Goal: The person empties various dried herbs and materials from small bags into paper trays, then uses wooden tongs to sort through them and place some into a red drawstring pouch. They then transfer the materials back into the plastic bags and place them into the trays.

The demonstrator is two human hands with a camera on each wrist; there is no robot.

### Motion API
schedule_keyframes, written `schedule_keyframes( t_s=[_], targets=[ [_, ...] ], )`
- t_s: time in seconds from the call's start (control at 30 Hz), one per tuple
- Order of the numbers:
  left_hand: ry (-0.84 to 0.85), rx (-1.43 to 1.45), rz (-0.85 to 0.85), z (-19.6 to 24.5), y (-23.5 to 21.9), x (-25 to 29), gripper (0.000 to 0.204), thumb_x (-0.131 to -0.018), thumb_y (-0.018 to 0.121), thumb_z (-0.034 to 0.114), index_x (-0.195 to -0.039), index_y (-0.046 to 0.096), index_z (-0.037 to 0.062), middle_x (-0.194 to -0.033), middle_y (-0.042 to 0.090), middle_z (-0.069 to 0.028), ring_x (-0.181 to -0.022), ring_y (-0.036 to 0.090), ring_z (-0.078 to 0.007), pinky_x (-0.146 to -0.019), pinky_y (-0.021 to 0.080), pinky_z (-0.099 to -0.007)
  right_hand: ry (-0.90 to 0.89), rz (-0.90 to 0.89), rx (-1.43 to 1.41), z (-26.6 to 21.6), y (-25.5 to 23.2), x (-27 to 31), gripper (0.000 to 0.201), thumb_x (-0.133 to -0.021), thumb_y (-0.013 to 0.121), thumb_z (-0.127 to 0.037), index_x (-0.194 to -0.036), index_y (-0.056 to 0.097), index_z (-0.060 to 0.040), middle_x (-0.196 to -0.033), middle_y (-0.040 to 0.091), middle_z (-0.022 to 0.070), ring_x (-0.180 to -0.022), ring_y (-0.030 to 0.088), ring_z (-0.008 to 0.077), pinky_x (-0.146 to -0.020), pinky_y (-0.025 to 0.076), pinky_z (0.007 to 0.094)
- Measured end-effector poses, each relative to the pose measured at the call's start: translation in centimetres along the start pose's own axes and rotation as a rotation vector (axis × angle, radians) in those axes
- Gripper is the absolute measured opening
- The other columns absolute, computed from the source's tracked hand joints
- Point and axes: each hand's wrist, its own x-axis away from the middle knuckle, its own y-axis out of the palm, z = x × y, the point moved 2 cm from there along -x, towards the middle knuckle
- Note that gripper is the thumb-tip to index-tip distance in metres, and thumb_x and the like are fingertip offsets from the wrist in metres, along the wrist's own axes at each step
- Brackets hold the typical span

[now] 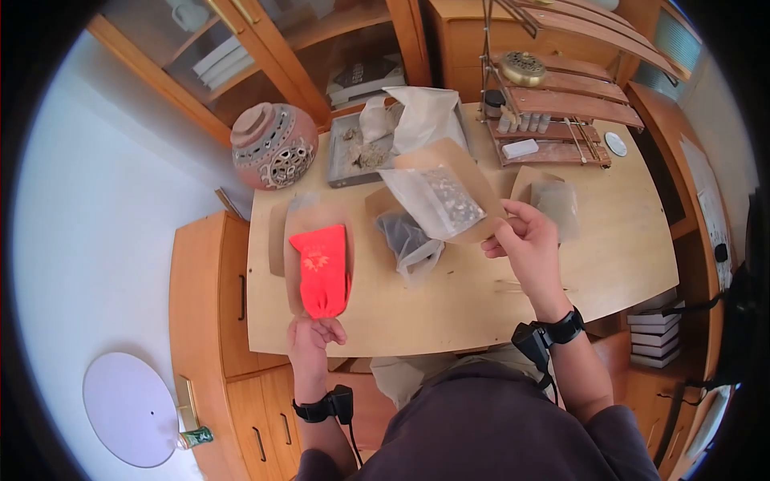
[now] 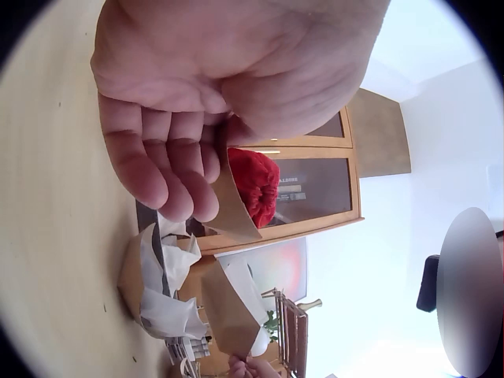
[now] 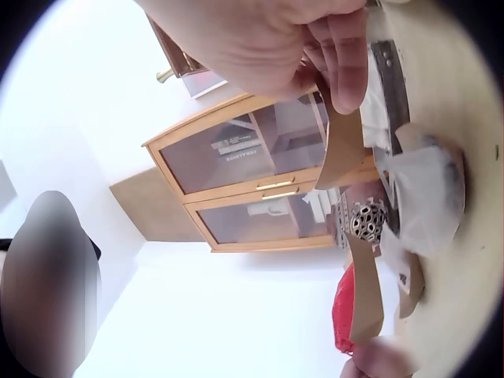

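My left hand (image 1: 315, 335), at the table's front left edge, holds a piece of brown kraft paper (image 1: 293, 276) by its near end, thumb on top. On that paper lies a bright red cloth pouch (image 1: 327, 268) with a gold print, its gathered end towards me. Raised over the middle, my right hand (image 1: 531, 247) pinches another kraft paper (image 1: 479, 183) at its corner. A clear bag of small dark and pale bits (image 1: 455, 200) lies on it. Below, on the table, sits a clear bag with dark contents (image 1: 405, 238) on kraft paper.
Another translucent bag (image 1: 555, 204) lies on kraft paper at the right. Behind stand a grey tray (image 1: 341, 178) with dried scraps and white paper, a pierced clay pot (image 1: 275, 148), and a slatted wooden rack (image 1: 569, 103) bearing a brass pot (image 1: 523, 69). Thin sticks (image 1: 513, 286) lie near my right wrist.
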Motion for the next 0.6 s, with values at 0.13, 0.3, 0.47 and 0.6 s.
schedule_keyframes(
  t_s=[0.13, 0.3, 0.47, 0.6],
  targets=[
    [0.042, 0.076, 0.088, 0.1, -1.8, 0.7, 0.034, -0.107, 0.045, 0.025, -0.089, 0.059, 0.0003, -0.072, 0.063, -0.0172, -0.064, 0.061, -0.0261, -0.061, 0.050, -0.0362, 0.071, -0.141, -0.025, -0.8, 4.1, 0.0, 0.041, -0.099, 0.063, -0.003, -0.135, 0.054, 0.0138, -0.081, 0.074, 0.0154, -0.068, 0.074, 0.0186, -0.060, 0.061, 0.0294],
    [0.107, 0.069, 0.174, -0.3, -5.1, 1.9, 0.038, -0.109, 0.045, 0.029, -0.088, 0.058, -0.0007, -0.073, 0.066, -0.0183, -0.062, 0.063, -0.0259, -0.061, 0.051, -0.0353, 0.055, -0.281, -0.030, -1.3, 9.3, 1.9, 0.033, -0.100, 0.064, -0.004, -0.129, 0.059, 0.0095, -0.080, 0.073, 0.0124, -0.067, 0.073, 0.0166, -0.060, 0.061, 0.0285],
    [0.145, 0.073, 0.253, -0.6, -8.1, 2.9, 0.040, -0.111, 0.043, 0.032, -0.090, 0.059, 0.0016, -0.073, 0.065, -0.0161, -0.065, 0.063, -0.0252, -0.061, 0.050, -0.0350, 0.080, -0.399, 0.000, 1.8, 12.4, 4.3, 0.020, -0.099, 0.067, -0.006, -0.114, 0.069, 0.0071, -0.079, 0.074, 0.0085, -0.067, 0.071, 0.0126, -0.062, 0.058, 0.0264],
    [0.171, 0.114, 0.249, -0.3, -9.2, 3.3, 0.043, -0.113, 0.041, 0.036, -0.093, 0.059, 0.0026, -0.075, 0.066, -0.0151, -0.067, 0.063, -0.0240, -0.062, 0.050, -0.0353, 0.036, -0.440, 0.120, 3.9, 13.3, 6.8, 0.019, -0.098, 0.069, -0.008, -0.109, 0.072, 0.0068, -0.079, 0.075, 0.0095, -0.069, 0.071, 0.0106, -0.063, 0.057, 0.0274]
  ],
)
